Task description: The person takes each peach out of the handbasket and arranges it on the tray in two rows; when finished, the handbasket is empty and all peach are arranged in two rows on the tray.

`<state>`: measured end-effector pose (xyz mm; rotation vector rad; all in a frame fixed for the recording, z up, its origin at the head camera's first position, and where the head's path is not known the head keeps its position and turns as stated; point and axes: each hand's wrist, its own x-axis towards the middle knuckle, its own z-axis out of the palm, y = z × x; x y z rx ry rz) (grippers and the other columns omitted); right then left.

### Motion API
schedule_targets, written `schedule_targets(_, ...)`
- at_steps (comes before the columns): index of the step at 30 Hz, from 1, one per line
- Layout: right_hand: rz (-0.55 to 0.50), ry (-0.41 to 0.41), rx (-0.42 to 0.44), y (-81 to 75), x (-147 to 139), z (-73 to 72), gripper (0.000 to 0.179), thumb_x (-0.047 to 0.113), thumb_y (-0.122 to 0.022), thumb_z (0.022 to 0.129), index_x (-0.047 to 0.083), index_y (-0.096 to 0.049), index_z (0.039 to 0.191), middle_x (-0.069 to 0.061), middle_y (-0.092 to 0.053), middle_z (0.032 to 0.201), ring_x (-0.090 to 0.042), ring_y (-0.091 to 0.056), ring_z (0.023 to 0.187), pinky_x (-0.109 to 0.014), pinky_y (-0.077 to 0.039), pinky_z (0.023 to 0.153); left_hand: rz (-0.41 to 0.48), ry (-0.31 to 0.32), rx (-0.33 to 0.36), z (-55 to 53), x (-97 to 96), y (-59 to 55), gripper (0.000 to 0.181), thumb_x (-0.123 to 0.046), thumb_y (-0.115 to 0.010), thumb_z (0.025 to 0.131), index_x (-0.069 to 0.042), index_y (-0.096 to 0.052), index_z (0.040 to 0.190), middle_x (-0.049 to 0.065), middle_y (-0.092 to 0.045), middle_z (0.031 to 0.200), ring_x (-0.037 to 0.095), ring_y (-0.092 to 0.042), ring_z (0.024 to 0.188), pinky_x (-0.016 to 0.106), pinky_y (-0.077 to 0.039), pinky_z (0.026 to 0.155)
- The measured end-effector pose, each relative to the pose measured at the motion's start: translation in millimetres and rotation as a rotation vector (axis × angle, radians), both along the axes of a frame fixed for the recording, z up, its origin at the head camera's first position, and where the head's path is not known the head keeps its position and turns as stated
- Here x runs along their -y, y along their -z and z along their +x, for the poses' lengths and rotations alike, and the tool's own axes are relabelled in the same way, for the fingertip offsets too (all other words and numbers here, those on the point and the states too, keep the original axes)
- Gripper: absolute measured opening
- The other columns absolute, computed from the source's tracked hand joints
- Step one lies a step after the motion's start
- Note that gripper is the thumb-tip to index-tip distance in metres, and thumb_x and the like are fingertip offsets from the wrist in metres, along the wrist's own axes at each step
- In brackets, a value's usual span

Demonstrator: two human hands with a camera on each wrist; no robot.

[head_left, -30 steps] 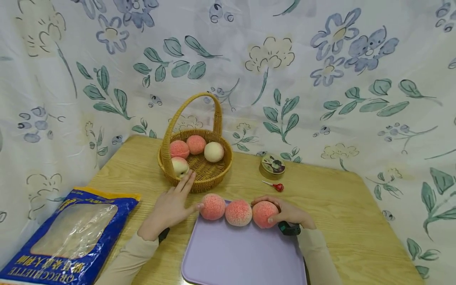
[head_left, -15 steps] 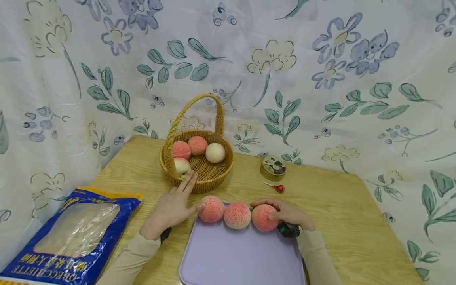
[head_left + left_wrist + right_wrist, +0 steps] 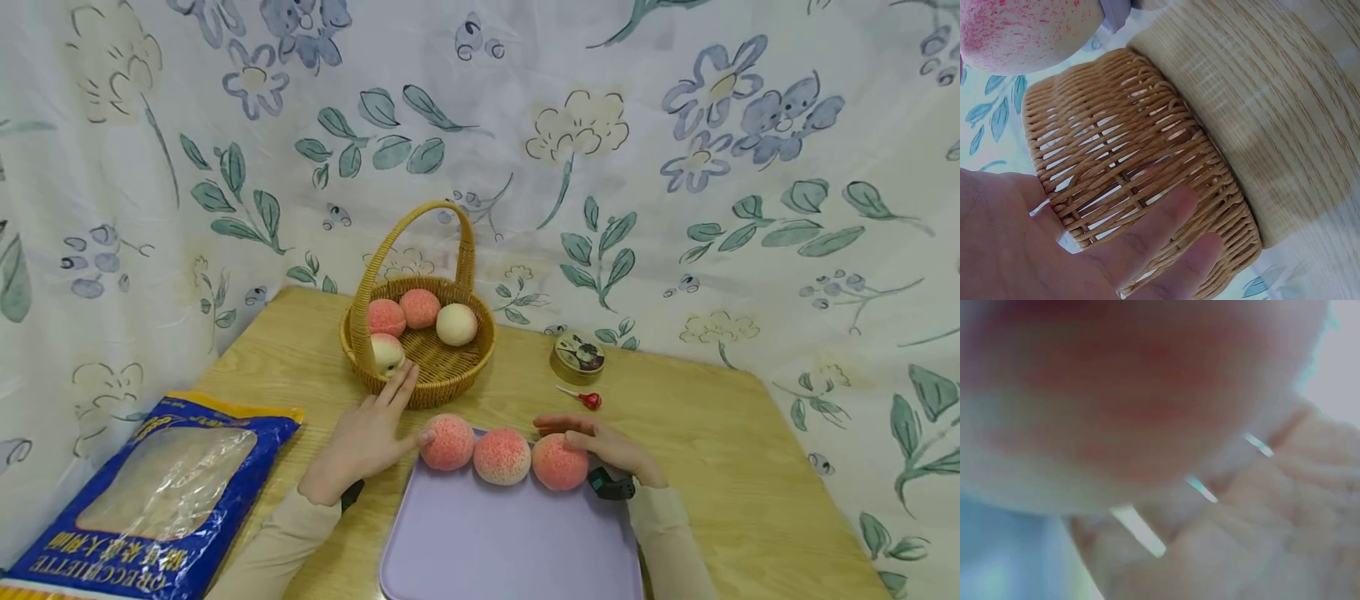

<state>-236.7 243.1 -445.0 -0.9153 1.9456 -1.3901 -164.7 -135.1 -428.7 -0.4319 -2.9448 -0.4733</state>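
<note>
Lining up three peaches [image 3: 502,457] along the tray [image 3: 517,537]'s far edge seems in hand. The left hand [image 3: 366,437], fingers straight, touches the basket [image 3: 448,392]; the right hand [image 3: 606,445] rests loosely extended on the right-end peach [image 3: 559,469]. Withdrawing calls for gentleness.

On the table [image 3: 712,467], the tray [image 3: 510,542] lay before me, with three peaches [image 3: 502,457] side by side along its far edge. Behind it to the left stood the basket [image 3: 442,358], four more peaches [image 3: 420,309] in it. Right of the basket was a tin [image 3: 577,357], with a lollipop [image 3: 589,401] just before it. The bag [image 3: 150,492] lay at my far left. I had my left hand [image 3: 363,437] between bag and tray, fingertips before the basket's near wall, and my right hand [image 3: 611,446] at the row's right end, while a cloth [image 3: 555,167] hung behind the table
</note>
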Motion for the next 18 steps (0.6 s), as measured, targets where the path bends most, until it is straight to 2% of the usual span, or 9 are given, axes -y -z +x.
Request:
schedule_targets(4,-0.061,0.1,-0.035,-14.6,3,-12.9,0.047,0.014,-0.042,0.103,-0.006,-0.035,0.145,-0.032,-0.034,0.149,-0.013,-0.051,0.13,-0.038,-0.046,0.105,0.0,-0.002,-0.006,-0.4,-0.7,2.2,0.092,-0.062,-0.052,0.091,-0.01,-0.015,0.156,0.007,-0.012,0.164,0.046,-0.06,0.109,0.055,-0.051,0.081)
schedule_targets(7,-0.056,0.138,-0.1,-34.0,15,-26.2,0.047,0.013,-0.046,0.101,-0.006,-0.037,0.144,-0.031,-0.037,0.148,-0.029,-0.049,0.132,-0.045,-0.047,0.103,0.005,0.0,-0.015,-0.2,0.6,2.6,0.092,-0.063,-0.051,0.09,-0.009,-0.017,0.156,0.007,-0.013,0.164,0.047,-0.06,0.109,0.056,-0.051,0.082)
schedule_targets(11,-0.008,0.151,-0.124,-65.1,39,-43.9,0.048,0.014,-0.049,0.1,-0.002,-0.04,0.144,-0.028,-0.039,0.148,-0.043,-0.042,0.135,-0.046,-0.046,0.103,0.012,0.004,-0.022,-0.2,1.7,2.2,0.092,-0.063,-0.051,0.09,-0.009,-0.018,0.156,0.008,-0.015,0.164,0.047,-0.059,0.111,0.057,-0.05,0.084)
schedule_targets(14,0.009,0.142,-0.119,-83.8,62,-58.2,0.049,0.015,-0.05,0.1,-0.001,-0.038,0.145,-0.028,-0.038,0.149,-0.045,-0.039,0.136,-0.046,-0.044,0.105,0.014,0.005,-0.022,-0.1,1.7,1.8,0.091,-0.063,-0.052,0.09,-0.009,-0.017,0.156,0.009,-0.015,0.164,0.047,-0.059,0.112,0.057,-0.05,0.085)
schedule_targets(18,0.023,0.119,-0.1,-98.2,91,-75.7,0.052,0.018,-0.05,0.1,0.0,-0.036,0.147,-0.026,-0.034,0.152,-0.045,-0.036,0.138,-0.051,-0.04,0.108,0.021,0.007,-0.001,0.9,0.1,1.6,0.092,-0.063,-0.051,0.09,-0.01,-0.015,0.156,0.007,-0.013,0.164,0.046,-0.059,0.111,0.056,-0.05,0.086)
